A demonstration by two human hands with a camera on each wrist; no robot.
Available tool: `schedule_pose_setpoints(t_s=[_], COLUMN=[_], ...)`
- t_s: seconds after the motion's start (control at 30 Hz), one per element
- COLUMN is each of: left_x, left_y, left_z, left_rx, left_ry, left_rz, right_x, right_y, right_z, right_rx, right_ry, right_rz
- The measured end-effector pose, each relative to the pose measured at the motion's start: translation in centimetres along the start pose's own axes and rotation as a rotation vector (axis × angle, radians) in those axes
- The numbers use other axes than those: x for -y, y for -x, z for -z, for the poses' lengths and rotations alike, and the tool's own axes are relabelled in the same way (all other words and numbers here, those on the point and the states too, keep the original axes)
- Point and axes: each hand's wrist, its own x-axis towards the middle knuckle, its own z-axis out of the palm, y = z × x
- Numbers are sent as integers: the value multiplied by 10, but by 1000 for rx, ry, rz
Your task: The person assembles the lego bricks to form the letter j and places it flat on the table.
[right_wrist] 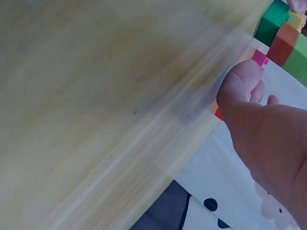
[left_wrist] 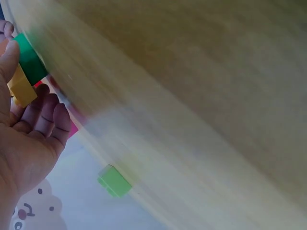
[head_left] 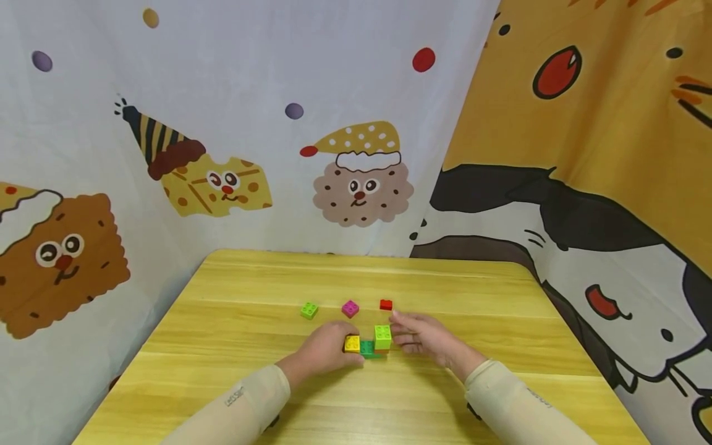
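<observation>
My left hand [head_left: 327, 347] holds a small toy-brick assembly by its yellow brick [head_left: 353, 343], thumb in front and fingers behind. A dark green brick [head_left: 367, 348] forms the middle, seen from another side in the left wrist view. At the right end a lime green brick [head_left: 382, 334] sits on a brownish-orange brick [right_wrist: 283, 42]. Just right of that end is my right hand [head_left: 425, 340], its fingers loosely bent and holding nothing. Behind the assembly lie a loose red brick [head_left: 386, 305], a magenta brick [head_left: 350, 308] and a light green brick [head_left: 309, 310].
The wooden table [head_left: 250, 278] has its far edge against a white cartoon-printed curtain [head_left: 239, 74]. An orange printed cloth [head_left: 612, 123] hangs at the right. Both forearms wear pale sleeves.
</observation>
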Motion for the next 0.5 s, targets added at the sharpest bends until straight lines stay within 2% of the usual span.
schedule_pose_setpoints(t_s=[0.27, 0.5], left_x=[0, 0], left_y=[0, 0], left_z=[0, -1], left_rx=[-7, -8], left_ry=[-2, -7], left_rz=[-10, -25], right_x=[5, 12], right_y=[-1, -1], right_z=[2, 4], right_rx=[-19, -71], right_ry=[-2, 2], right_rz=[26, 50])
